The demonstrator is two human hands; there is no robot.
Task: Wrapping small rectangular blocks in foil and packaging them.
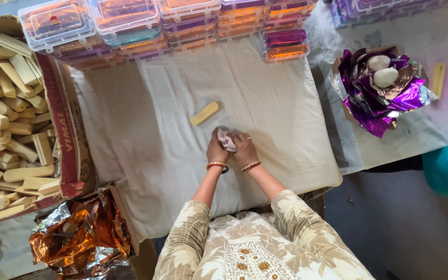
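Note:
Both my hands meet over the middle of a white cloth (146, 119) spread on the work surface. My left hand (216, 150) and my right hand (245, 149) together grip a small piece wrapped in shiny silvery-pink foil (227, 139). What is inside the foil is hidden. A pale yellow bar (205, 113) lies loose on the cloth just beyond my hands, apart from them. Bangles ring both wrists.
A cardboard box (71, 135) of several pale bars stands at the left. Stacks of clear plastic boxes (125, 23) with coloured foil line the far edge. Crumpled orange foil (79, 238) lies near left; purple foil sheets (385, 91) with two white lumps lie right.

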